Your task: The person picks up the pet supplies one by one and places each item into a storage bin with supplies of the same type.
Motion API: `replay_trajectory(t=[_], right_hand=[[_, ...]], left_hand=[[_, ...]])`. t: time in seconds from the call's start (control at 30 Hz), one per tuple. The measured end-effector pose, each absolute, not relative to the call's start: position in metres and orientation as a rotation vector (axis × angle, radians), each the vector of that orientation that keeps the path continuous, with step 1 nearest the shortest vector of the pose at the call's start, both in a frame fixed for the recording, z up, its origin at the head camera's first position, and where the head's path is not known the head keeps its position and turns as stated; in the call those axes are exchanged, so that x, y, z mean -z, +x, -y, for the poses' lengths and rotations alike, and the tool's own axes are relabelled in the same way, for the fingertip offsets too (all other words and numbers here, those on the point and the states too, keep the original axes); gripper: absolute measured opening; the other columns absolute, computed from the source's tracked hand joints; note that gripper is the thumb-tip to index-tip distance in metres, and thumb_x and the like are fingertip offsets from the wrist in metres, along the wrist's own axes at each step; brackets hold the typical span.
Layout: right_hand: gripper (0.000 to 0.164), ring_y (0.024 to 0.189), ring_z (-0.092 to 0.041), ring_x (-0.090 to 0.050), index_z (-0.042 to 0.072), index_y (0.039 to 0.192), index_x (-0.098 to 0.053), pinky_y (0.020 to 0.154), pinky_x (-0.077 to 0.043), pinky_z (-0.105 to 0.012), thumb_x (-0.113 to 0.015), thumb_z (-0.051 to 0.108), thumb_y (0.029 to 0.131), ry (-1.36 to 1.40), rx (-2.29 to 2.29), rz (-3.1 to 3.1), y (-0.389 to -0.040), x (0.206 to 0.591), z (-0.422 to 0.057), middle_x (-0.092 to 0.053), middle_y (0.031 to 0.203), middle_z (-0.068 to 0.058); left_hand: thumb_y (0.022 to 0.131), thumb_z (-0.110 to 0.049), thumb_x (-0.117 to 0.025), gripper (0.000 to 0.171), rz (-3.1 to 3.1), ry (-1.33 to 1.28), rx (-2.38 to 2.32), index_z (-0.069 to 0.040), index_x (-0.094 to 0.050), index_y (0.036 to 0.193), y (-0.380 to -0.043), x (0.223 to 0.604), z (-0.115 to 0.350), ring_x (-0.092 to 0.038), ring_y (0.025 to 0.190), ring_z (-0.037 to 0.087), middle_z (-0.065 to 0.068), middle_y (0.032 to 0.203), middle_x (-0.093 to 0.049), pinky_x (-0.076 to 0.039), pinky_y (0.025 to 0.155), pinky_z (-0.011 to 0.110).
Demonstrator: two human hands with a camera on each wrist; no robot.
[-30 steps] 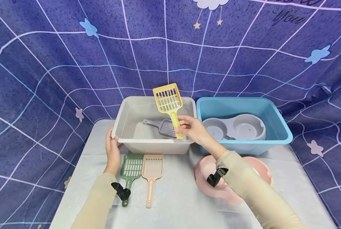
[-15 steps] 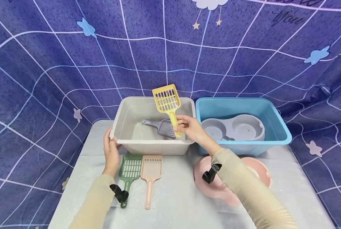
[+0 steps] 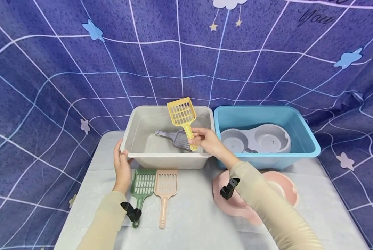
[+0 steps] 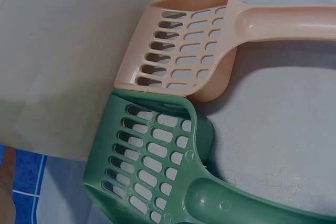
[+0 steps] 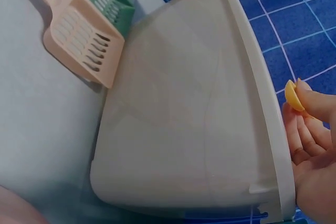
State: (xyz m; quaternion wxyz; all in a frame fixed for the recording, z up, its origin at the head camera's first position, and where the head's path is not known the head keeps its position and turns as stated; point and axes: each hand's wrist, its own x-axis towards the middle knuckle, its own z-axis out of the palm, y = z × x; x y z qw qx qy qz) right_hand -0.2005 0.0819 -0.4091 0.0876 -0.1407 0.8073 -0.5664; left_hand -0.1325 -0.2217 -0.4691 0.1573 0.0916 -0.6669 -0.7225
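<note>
My right hand (image 3: 207,140) pinches the handle of a yellow slotted litter scoop (image 3: 182,113) above the grey-white litter box (image 3: 170,160). In the right wrist view only the handle end of the yellow scoop (image 5: 294,96) shows, between thumb and fingers. A small grey-purple scoop (image 3: 170,136) lies inside that box. With thumb over the rim and fingers outside, my left hand (image 3: 122,166) holds the box's left front corner. A green scoop (image 3: 143,182) and a pink-beige scoop (image 3: 166,182) lie side by side in front of the box.
To the right stands a blue litter box (image 3: 267,157) with a grey double bowl (image 3: 252,135) inside. A pink double bowl (image 3: 233,206) sits on the white-covered table (image 3: 192,215), partly under my right forearm. A blue patterned curtain (image 3: 186,62) hangs behind.
The yellow scoop's head has tipped down slightly toward the box, while my right hand stays nearly in place. My left hand keeps its hold on the box corner.
</note>
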Motion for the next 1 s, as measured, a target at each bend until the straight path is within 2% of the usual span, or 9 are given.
replay_trajectory(t=[0.23,0.3,0.57,0.73,0.9,1.0], right_hand=[[0.045,0.081,-0.016,-0.064,-0.009,0.128,-0.061,0.071,-0.052,-0.021,-0.074,0.002,0.086,-0.444,1.659,-2.389,-0.200,0.409,-0.080,-0.070,0.100,-0.019],[0.045,0.081,-0.015,-0.064,-0.010,0.128,-0.061,0.070,-0.052,-0.021,-0.074,0.001,0.086,-0.456,1.656,-2.386,-0.200,0.409,-0.080,-0.070,0.100,-0.019],[0.046,0.081,-0.017,-0.063,-0.008,0.128,-0.061,0.068,-0.050,-0.019,-0.075,0.000,0.085,-0.443,1.675,-2.365,-0.200,0.410,-0.079,-0.069,0.101,-0.018],[0.046,0.079,-0.014,-0.062,-0.008,0.127,-0.061,0.068,-0.051,-0.020,-0.076,0.001,0.084,-0.455,1.670,-2.369,-0.200,0.411,-0.080,-0.068,0.101,-0.020],[0.044,0.076,-0.012,-0.061,-0.006,0.126,-0.064,0.064,-0.049,-0.020,-0.076,0.003,0.085,-0.452,1.649,-2.396,-0.200,0.411,-0.080,-0.068,0.099,-0.017],[0.043,0.076,-0.012,-0.061,-0.005,0.126,-0.064,0.063,-0.046,-0.021,-0.076,0.005,0.085,-0.450,1.641,-2.408,-0.199,0.410,-0.080,-0.068,0.098,-0.014]], left_hand=[[0.102,-0.009,-0.027,0.053,1.911,0.253,2.051,-0.011,-0.028,0.155,-0.130,0.466,0.219,-0.046,0.114,0.013,0.014,0.147,-0.038,-0.039,0.095,0.034],[0.102,-0.009,-0.027,0.053,1.922,0.250,2.046,-0.011,-0.027,0.156,-0.129,0.467,0.219,-0.046,0.115,0.013,0.014,0.147,-0.038,-0.038,0.096,0.034],[0.103,-0.009,-0.027,0.053,1.931,0.258,2.056,-0.011,-0.026,0.156,-0.129,0.465,0.218,-0.044,0.119,0.020,0.013,0.148,-0.037,-0.037,0.100,0.037],[0.103,-0.009,-0.027,0.053,1.916,0.255,2.080,-0.012,-0.025,0.156,-0.132,0.471,0.221,-0.040,0.127,0.032,0.011,0.149,-0.037,-0.037,0.101,0.038],[0.104,-0.010,-0.026,0.053,1.914,0.266,2.080,-0.017,-0.026,0.157,-0.140,0.487,0.228,-0.039,0.130,0.031,0.007,0.150,-0.037,-0.037,0.102,0.037],[0.104,-0.010,-0.026,0.053,1.913,0.264,2.080,-0.016,-0.026,0.157,-0.139,0.486,0.228,-0.039,0.130,0.031,0.008,0.150,-0.036,-0.037,0.101,0.037]])
